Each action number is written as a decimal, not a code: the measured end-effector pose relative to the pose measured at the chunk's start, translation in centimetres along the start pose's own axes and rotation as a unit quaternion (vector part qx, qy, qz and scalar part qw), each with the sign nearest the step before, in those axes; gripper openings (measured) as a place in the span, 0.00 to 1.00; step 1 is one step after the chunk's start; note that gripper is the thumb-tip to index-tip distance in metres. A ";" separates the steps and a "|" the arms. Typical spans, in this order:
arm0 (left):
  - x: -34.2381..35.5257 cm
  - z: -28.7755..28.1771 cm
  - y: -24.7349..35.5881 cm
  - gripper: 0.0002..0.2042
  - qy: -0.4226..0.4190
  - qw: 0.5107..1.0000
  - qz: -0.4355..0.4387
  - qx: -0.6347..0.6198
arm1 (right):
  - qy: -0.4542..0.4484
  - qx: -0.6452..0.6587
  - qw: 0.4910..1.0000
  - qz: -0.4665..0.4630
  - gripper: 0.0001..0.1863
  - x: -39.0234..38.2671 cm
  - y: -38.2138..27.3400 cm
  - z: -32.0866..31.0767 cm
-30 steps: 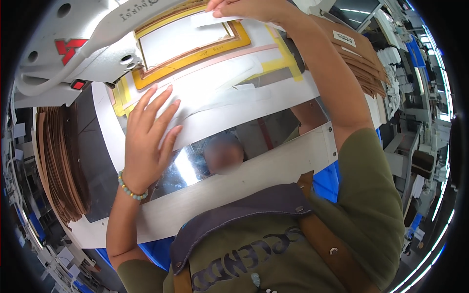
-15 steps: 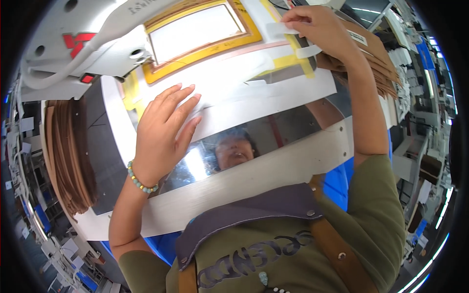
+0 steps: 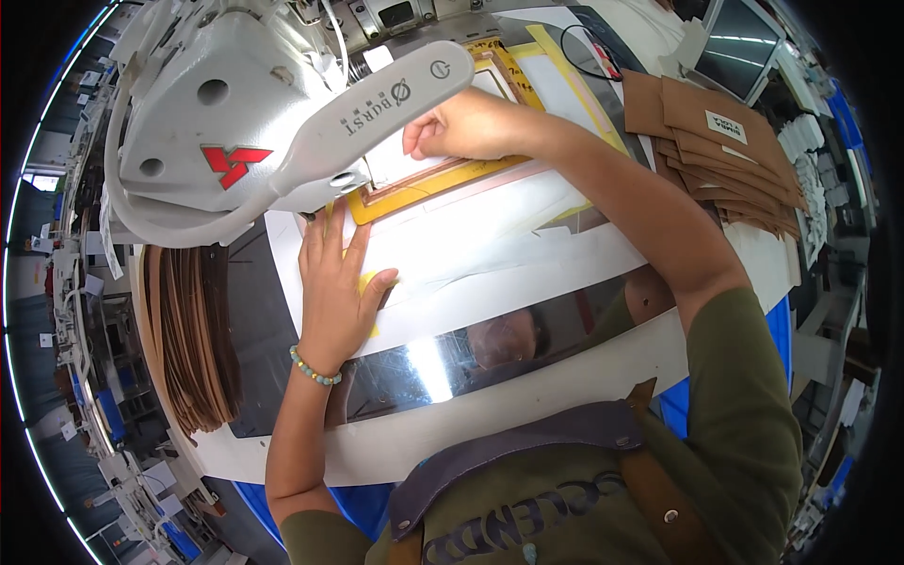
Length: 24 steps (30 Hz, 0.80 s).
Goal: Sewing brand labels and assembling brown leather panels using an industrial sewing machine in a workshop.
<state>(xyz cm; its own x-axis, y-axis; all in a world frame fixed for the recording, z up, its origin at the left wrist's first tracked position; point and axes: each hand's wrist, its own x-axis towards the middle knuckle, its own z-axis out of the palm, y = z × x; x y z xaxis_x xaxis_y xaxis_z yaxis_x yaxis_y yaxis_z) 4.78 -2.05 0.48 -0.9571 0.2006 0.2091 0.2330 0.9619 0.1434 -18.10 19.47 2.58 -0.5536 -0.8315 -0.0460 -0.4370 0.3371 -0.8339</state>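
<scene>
My left hand [image 3: 334,297] lies flat on a white sheet [image 3: 452,259], fingers stretched toward the lower left corner of a yellow frame [image 3: 424,199]. Its thumb stands apart, near a piece of yellow tape [image 3: 368,287]. Reaching across from the right, my right hand [image 3: 480,125] is over the white opening of the frame. Those fingers are curled together with the tips down; whatever they may hold is hidden. Part of the frame is covered by my right hand and by a grey lamp arm [image 3: 377,104].
A large white machine head [image 3: 169,104] stands at the far left. Brown folded pieces [image 3: 184,330] are stacked at left, and brown flat pieces [image 3: 739,155] with a white label at right. A shiny metal plate [image 3: 471,353] lies nearer me; a screen [image 3: 739,47] stands far right.
My right hand has moved left from the whitish strip at the sheet's far right to the frame's opening. My left hand now rests by the frame's corner. The view has shifted, showing more of the machine.
</scene>
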 end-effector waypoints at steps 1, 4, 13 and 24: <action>0.1 0.1 -0.1 0.38 -0.012 0.999 -0.015 -0.028 | -0.001 -0.007 1.000 0.026 0.10 0.3 0.0 0.5; 0.5 0.1 -0.2 0.40 -0.013 1.000 -0.004 -0.026 | 0.003 0.005 1.000 0.028 0.11 0.8 -0.1 1.5; 1.3 0.0 -0.1 0.43 -0.025 0.999 -0.010 -0.032 | 0.020 -0.022 1.000 0.003 0.12 1.9 -0.8 3.2; 1.2 0.1 0.1 0.38 -0.007 0.999 -0.035 -0.020 | 0.019 -0.053 0.998 -0.018 0.06 -0.3 -1.9 -5.5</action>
<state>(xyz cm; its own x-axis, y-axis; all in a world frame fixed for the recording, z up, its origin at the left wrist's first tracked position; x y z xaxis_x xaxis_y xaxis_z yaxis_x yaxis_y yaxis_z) 3.65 -1.66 0.64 -0.9737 0.1355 0.1833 0.1712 0.9657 0.1951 -21.03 21.51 7.17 -0.5628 -0.8266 0.0051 -0.5277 0.3545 -0.7720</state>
